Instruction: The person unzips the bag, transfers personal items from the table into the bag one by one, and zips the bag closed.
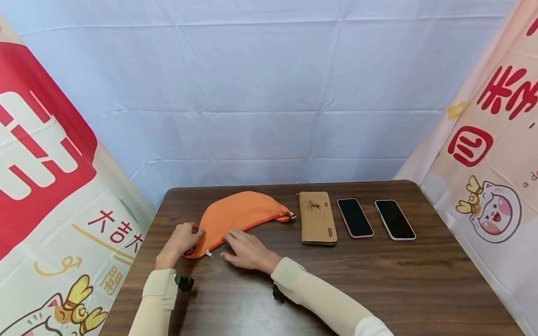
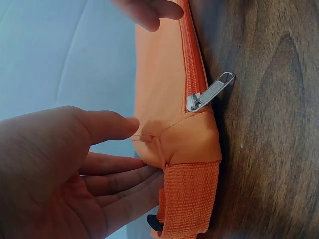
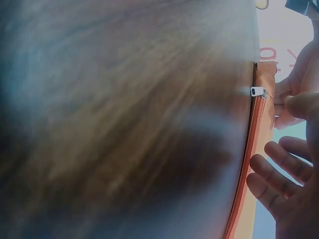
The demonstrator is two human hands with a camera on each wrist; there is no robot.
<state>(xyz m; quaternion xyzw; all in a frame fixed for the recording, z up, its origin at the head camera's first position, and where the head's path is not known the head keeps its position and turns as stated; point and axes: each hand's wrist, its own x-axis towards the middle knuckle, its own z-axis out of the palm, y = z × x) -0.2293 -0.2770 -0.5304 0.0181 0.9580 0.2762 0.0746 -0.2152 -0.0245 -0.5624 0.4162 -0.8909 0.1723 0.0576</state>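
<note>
An orange waist bag lies on the table at the left, its zipper along the near edge. My left hand is at the bag's left end, thumb and fingers nearly straight. In the left wrist view, the thumb reaches the bag's corner and the fingertips are right at the orange webbing strap. A silver zipper pull sticks out near that end. My right hand hovers by the zippered edge with fingers spread and relaxed; in the right wrist view its fingertips are close to the zipper.
Right of the bag lies a tan wallet with a horse print. Beyond it are two phones, one with a pinkish case and one with a pale case. A white cloth hangs behind the dark wooden table.
</note>
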